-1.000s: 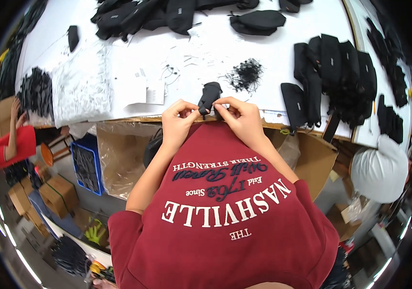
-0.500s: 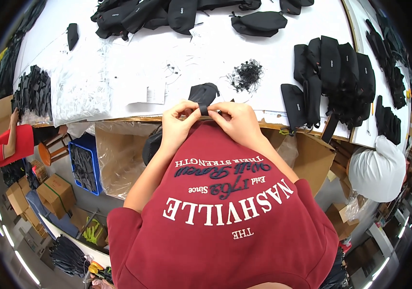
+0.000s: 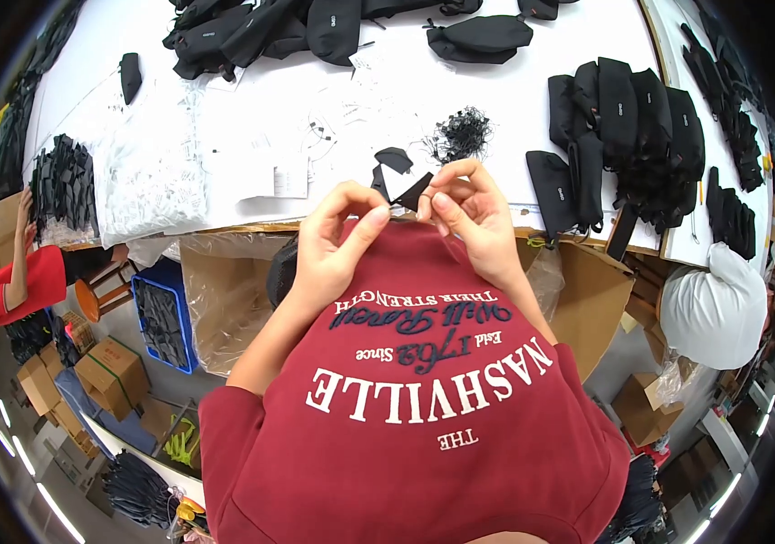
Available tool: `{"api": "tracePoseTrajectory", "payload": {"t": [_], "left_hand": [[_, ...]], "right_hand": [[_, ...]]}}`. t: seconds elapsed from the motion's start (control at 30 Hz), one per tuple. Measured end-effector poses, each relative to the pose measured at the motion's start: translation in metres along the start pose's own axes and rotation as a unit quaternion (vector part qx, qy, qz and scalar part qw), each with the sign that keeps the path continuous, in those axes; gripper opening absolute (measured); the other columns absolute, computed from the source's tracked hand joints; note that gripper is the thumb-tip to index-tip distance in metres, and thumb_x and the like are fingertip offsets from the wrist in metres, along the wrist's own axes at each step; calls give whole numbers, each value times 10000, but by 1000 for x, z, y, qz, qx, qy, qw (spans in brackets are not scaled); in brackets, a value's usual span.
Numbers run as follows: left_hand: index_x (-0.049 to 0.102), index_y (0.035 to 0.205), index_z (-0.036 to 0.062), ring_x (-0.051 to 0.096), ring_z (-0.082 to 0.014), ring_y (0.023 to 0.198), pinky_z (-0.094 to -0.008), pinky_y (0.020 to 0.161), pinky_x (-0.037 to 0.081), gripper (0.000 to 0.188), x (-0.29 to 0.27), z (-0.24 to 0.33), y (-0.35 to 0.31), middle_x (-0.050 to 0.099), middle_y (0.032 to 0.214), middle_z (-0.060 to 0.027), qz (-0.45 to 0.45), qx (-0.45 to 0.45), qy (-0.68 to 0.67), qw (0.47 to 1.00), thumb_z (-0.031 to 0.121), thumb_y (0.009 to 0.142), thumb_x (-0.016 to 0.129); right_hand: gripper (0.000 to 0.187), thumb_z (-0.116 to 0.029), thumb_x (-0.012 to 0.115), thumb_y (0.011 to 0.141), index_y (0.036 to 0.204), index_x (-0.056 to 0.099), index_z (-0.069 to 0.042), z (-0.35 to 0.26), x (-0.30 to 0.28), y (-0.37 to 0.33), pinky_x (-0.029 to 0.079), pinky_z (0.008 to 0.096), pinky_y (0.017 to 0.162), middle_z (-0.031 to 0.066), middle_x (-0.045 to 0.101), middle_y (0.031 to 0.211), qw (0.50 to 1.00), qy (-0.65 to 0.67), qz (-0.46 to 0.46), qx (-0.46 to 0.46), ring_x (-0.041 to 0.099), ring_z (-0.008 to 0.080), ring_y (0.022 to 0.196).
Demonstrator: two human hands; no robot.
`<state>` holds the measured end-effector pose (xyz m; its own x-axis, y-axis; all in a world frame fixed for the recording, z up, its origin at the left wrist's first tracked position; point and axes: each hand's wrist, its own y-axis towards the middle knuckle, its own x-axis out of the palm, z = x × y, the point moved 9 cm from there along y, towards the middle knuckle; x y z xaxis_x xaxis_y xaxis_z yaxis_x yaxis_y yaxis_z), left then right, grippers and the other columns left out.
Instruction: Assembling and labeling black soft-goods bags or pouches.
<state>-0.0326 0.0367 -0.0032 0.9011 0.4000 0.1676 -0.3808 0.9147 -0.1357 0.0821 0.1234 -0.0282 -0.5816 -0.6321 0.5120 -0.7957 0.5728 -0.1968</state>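
A black fabric piece point(image 3: 412, 192) lies at the table's near edge, in front of my body. It looks bent like a strap, and white table surface shows between its parts. My left hand point(image 3: 344, 238) is at its left side, with thumb and forefinger curled together at the fabric. My right hand point(image 3: 475, 222) pinches at its right end with bent fingers. Whether a thin cord or tag is also between my fingertips is too small to tell. A tangled heap of black cords point(image 3: 460, 134) lies just beyond my right hand.
Black pouches are piled at the far side point(image 3: 333, 32) and at the right point(image 3: 619, 109). A clear bag of white tags point(image 3: 154, 172) and black strips point(image 3: 64, 186) sit left. Below the edge are an open carton point(image 3: 224, 299), a blue crate point(image 3: 163, 313) and a white sack point(image 3: 714, 308). A co-worker in red point(image 3: 20, 283) is at far left.
My hands have moved apart, the right one lifting and turning. The compact black fabric between them now shows spread, with a gap in it. The co-worker's arm at far left has risen.
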Motion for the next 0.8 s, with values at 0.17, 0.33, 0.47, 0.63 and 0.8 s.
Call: {"api": "tracePoseTrajectory", "payload": {"t": [0.17, 0.33, 0.47, 0.63, 0.8], "left_hand": [[540, 878, 0, 488, -77, 767, -210, 734, 389, 79, 11, 8, 5, 523, 841, -22, -41, 16, 28, 999, 73, 902, 555], [534, 871, 3, 488, -77, 746, -217, 714, 395, 90, 17, 10, 5, 529, 805, -14, -56, 19, 23, 998, 85, 902, 557], [537, 856, 1, 491, -82, 717, -226, 679, 404, 97, 19, 9, 4, 539, 776, -23, -64, 30, 73, 995, 88, 889, 564], [539, 843, -7, 491, -92, 689, -231, 649, 406, 98, 23, 6, 4, 540, 765, -37, -60, 34, 97, 993, 82, 872, 569], [536, 845, -8, 477, -94, 669, -232, 628, 399, 93, 23, 5, 3, 538, 762, -40, -48, 33, 86, 995, 76, 869, 568]], "right_hand": [[139, -36, 526, 917, 1037, 455, -38, -5, 21, -3, 420, 200, 628, 60, 550, 929, 998, -11, -43, -52, 528, 87, 783], [123, -43, 508, 931, 1045, 467, -25, -14, 25, -10, 419, 201, 616, 47, 567, 811, 996, -74, -17, -46, 520, 80, 685], [128, -79, 514, 940, 1046, 461, -30, -13, 21, -10, 366, 184, 563, 11, 527, 697, 995, -77, 18, -61, 458, 56, 591], [152, -78, 520, 938, 1064, 443, -44, -10, 23, -7, 318, 182, 554, -3, 497, 723, 997, -26, 23, -64, 408, 43, 607], [152, -70, 516, 937, 1062, 433, -45, -8, 21, -7, 317, 186, 554, -4, 488, 728, 997, -18, 22, -67, 400, 44, 605]]}}
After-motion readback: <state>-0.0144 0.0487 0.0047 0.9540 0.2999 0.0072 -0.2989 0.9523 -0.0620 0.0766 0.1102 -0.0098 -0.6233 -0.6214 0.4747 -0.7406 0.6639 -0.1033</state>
